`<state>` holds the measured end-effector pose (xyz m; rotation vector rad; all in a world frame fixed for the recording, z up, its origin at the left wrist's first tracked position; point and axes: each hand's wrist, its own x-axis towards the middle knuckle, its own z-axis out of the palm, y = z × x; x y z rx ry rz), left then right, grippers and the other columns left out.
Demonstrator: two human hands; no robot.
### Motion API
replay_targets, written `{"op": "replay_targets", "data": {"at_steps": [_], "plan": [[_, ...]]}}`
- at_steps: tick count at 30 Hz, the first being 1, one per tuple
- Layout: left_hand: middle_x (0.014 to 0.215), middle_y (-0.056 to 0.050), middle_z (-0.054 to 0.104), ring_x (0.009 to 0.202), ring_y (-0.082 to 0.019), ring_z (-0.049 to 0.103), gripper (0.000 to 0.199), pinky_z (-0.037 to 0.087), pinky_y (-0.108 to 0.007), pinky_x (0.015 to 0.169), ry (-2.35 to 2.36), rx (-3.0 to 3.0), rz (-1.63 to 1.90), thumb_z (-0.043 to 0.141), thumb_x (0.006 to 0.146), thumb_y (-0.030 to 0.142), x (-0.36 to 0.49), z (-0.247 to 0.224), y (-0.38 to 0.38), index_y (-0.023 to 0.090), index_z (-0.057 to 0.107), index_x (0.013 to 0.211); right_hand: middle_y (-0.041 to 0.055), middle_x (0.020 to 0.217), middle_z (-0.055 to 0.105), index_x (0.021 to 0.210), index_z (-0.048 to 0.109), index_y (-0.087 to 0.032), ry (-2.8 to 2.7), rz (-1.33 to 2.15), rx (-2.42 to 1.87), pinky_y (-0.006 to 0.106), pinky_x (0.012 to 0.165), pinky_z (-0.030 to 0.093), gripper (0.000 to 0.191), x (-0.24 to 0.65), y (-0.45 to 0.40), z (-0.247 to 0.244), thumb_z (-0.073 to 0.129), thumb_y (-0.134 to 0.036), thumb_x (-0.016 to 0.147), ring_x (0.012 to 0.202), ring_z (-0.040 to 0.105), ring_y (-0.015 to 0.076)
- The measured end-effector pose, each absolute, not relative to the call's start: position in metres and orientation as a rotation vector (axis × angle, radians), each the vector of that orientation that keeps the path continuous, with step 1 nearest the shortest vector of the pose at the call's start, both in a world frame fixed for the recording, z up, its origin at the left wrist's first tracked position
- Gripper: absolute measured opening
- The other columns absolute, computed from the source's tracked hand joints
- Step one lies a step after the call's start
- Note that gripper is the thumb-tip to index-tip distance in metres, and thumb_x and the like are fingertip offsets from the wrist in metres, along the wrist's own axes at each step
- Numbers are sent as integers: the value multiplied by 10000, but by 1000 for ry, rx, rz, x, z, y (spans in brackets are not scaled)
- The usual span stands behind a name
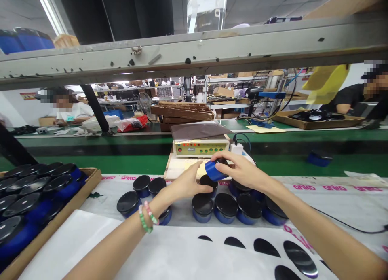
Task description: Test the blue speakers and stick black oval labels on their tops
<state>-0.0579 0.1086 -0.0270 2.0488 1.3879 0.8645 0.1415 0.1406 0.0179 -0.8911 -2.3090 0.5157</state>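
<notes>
My right hand [239, 168] grips a blue cylindrical piece [214, 170], tilted on its side above the black-topped blue pieces on the table. Just left of it, my left hand [192, 181] is open, thumb and fingers apart, over one black-topped piece [209, 183]. Several more, such as one black-topped blue piece [226, 207], stand in front of and beside my hands. Left of my left hand is a smaller group with a black lid [127, 203]. Black oval discs [300, 257] lie on a white sheet [169, 255] nearest me.
A cardboard tray [91, 183] of black-topped blue pieces stands at the left. Behind my hands is a control box [201, 147] with lit buttons. A green conveyor [279, 150] carries another blue piece [319, 158]. A metal shelf [169, 53] crosses above. Two people sit beyond.
</notes>
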Motion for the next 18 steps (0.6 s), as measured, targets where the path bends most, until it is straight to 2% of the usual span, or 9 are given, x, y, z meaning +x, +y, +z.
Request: {"op": "replay_targets", "data": {"at_steps": [3,5,8,11,13,18], "plan": [[1346,-112,502,1146,-264,536,760,439,-390,956,1515,2106,865,745,683,332,-89,-6,100,197,403,1348,29,975,655,994,604,-195,-2340,524,-851,285,747,448,223,121,135,21,475,-220,814,847,590,168],[1346,-125,503,1159,-269,527,663,426,-406,965,1638,2114,864,681,744,309,-113,5,95,181,419,1339,23,943,655,967,604,-195,-2373,524,-818,282,740,441,202,103,133,23,479,-201,808,820,585,163],[1274,-117,569,1131,-261,550,466,410,-412,974,1789,2136,805,578,814,283,-147,9,85,180,508,1263,14,906,650,921,609,-198,-2456,526,-764,273,740,441,163,73,132,19,493,-172,810,815,580,153],[1177,-88,633,1111,-272,561,350,385,-418,991,1841,2197,644,628,765,300,-168,-3,76,217,629,1105,15,880,641,915,616,-177,-2577,522,-749,300,742,464,106,40,135,3,538,-201,848,801,588,150],[1148,-63,651,1113,-279,558,321,367,-441,1002,1848,2229,531,667,735,328,-175,-14,72,252,658,1046,25,910,637,953,613,-155,-2654,512,-780,339,748,488,155,21,137,-10,556,-282,888,809,603,154],[1218,-89,616,1148,-290,534,299,321,-537,1013,1940,2272,483,560,851,343,-177,-23,67,236,612,1125,57,1041,623,1091,581,-152,-2759,480,-878,378,780,509,292,6,144,-22,505,-383,929,878,615,171]]}}
